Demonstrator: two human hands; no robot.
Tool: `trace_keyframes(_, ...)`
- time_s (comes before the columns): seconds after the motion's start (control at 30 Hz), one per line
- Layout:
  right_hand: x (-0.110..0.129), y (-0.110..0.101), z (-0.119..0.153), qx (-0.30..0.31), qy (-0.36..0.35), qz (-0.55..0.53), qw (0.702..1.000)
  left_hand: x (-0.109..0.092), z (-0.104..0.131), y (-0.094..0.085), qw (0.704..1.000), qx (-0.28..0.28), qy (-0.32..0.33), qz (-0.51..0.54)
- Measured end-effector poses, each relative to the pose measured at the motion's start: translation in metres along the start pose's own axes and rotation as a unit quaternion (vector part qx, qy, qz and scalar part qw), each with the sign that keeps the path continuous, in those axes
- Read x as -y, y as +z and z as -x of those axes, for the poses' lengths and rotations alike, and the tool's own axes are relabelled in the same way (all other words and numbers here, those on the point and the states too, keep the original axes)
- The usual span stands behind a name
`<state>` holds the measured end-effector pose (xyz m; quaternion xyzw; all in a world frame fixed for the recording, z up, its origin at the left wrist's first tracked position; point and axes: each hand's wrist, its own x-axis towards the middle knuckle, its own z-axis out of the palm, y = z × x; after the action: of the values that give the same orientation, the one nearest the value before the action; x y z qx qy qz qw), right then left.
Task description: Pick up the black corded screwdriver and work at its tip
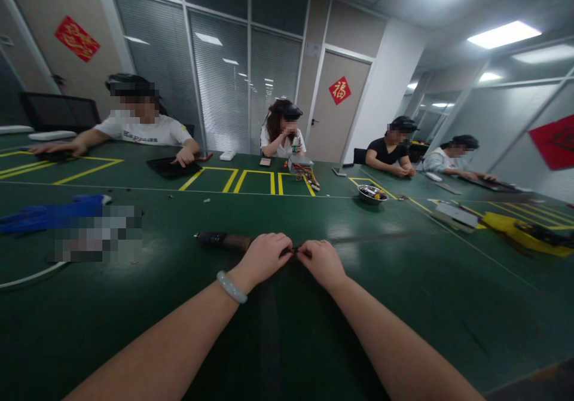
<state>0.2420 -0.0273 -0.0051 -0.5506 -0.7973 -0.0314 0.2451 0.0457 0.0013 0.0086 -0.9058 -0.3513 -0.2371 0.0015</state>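
My left hand (268, 259), with a pale bangle (231, 287) at its wrist, is closed, its fingertips pinched near the middle of the green table (215, 335). Facing it, my right hand (323, 263) is closed in a pinch as well. A small dark thing (295, 250) shows between the two sets of fingertips, too small to name. From behind my left hand a dark cylindrical tool (224, 241) like an electric screwdriver lies pointing left, with a narrow metal tip. Its rear end is hidden by that hand, and whether the hand grips it I cannot tell.
To the left lie a blue glove-like item (54, 214) and a white cable (33, 281). Beyond are a metal bowl (372, 195) of small parts and a metal box (300, 163) with wires. A yellow item (515, 229) lies right. Several people sit around the table.
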Motion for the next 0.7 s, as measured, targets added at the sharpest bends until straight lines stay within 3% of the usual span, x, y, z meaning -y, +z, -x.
trace_keyframes(0.4, 0.0034, 0.0031, -0.0052, -0.018, -0.033, 0.051, 0.998, -0.0001, -0.0022, 0.0011, 0.998, -0.016, -0.039, 0.035)
trace_keyframes(0.57, 0.0021, 0.0081, -0.0086, 0.047, -0.003, 0.055, 0.997, -0.0004, -0.0011, 0.0002, 0.999, -0.009, -0.039, 0.021)
trace_keyframes(0.7, 0.0034, 0.0093, -0.0109, 0.065, -0.005, 0.072, 0.995, 0.0002, 0.0022, 0.0005, 1.000, 0.000, 0.005, 0.004)
